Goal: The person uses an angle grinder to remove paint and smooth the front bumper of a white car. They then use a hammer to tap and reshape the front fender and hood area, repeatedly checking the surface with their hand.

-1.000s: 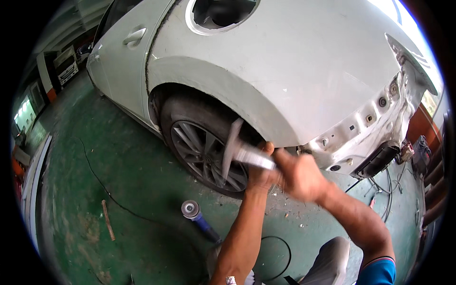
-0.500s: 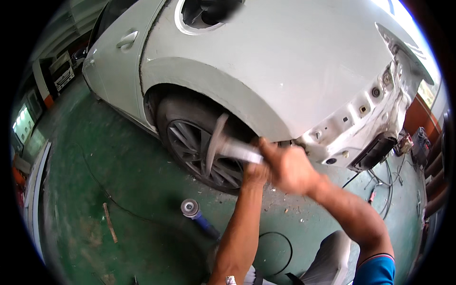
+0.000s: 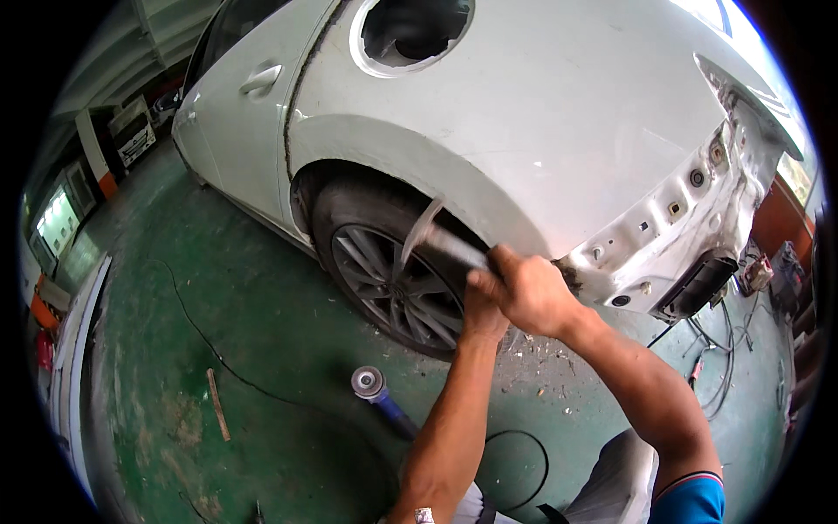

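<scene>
My right hand is closed round the handle of a body hammer, whose long, narrow curved head is close to the lower edge of the wheel arch. Whether the head touches the edge I cannot tell. Just behind and below, my left hand looks curled, up against the rear of the wheel. The right hand and the hammer hide most of its fingers, and anything in them. The white car's rear quarter panel rises above both hands.
An angle grinder with a blue body lies on the green floor left of my left forearm. A thin cable and a flat strip lie further left. Hoses coil beneath the stripped rear end. Debris dots the floor by the wheel.
The hammer head has moved up from in front of the wheel spokes toward the arch edge. Both hands keep their places near the wheel's rear. The whole view has shifted slightly.
</scene>
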Demonstrator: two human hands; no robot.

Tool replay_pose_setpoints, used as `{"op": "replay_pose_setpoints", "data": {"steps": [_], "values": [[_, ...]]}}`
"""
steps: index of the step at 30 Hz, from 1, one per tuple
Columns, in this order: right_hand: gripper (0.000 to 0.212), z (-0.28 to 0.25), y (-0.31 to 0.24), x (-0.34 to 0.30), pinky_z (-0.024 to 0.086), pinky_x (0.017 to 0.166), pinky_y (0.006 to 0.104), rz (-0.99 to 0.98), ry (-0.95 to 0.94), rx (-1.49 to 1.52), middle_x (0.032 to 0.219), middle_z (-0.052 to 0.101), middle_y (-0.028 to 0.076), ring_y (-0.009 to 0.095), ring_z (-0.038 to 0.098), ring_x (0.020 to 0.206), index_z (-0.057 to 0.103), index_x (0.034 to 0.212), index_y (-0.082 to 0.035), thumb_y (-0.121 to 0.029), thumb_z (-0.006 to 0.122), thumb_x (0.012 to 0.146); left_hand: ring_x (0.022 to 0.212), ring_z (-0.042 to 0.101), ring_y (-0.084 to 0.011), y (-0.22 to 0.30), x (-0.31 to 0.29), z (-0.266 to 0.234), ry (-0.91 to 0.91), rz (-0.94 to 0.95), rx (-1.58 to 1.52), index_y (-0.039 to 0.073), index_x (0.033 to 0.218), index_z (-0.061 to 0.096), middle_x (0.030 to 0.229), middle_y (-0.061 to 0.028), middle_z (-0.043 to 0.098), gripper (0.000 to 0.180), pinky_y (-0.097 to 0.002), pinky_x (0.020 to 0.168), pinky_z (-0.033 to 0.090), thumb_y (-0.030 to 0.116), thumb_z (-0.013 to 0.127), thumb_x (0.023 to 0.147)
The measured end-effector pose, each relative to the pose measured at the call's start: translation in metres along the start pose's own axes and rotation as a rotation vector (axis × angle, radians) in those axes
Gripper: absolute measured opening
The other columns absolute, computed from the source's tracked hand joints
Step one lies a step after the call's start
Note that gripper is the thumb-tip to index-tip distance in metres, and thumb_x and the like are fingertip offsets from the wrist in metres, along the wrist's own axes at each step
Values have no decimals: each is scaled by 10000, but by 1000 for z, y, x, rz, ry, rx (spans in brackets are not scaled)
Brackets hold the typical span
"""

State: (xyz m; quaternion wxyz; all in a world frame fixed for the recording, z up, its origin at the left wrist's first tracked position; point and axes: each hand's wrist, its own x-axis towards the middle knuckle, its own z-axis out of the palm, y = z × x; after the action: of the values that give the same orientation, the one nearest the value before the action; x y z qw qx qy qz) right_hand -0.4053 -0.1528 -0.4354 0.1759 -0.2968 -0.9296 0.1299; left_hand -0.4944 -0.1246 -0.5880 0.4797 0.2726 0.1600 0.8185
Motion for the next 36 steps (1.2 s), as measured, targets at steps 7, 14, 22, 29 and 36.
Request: {"op": "replay_pose_setpoints", "data": {"steps": [7,14,22,29,36], "values": [[473,-7,-20,1,510,618,560,-168,94,0,756,631,257,484,638,728,526,953,-27,-497,575,970,874,549,-122,6,7,-1,-9,34,-21,117,870,553,907,16,558,289,-307,831,481,379,602,983],[491,-12,-2,-14,504,628,531,-172,37,-11,750,634,260,472,646,742,569,985,3,-487,598,967,886,557,-123,4,0,1,-23,5,-12,111,871,543,904,7,566,294,-311,844,490,379,591,983],[519,-12,21,-19,507,668,547,-8,-2,183,757,633,265,480,640,762,573,1028,6,-509,590,967,875,594,-121,13,-7,-2,-25,139,327,67,917,584,937,-5,606,367,-303,806,509,426,589,992],[472,-2,55,-133,487,601,442,129,-50,532,688,620,198,360,631,623,608,980,18,-451,658,959,1210,537,-236,89,17,-2,-42,30,163,36,1369,511,1300,-90,575,552,-425,1063,417,467,540,1027],[524,67,101,-231,472,583,407,391,-38,626,641,565,163,283,568,568,613,981,35,-487,652,961,1276,486,-233,95,37,22,23,96,144,71,1405,494,1377,-71,525,608,-431,1101,388,485,622,979]]}}
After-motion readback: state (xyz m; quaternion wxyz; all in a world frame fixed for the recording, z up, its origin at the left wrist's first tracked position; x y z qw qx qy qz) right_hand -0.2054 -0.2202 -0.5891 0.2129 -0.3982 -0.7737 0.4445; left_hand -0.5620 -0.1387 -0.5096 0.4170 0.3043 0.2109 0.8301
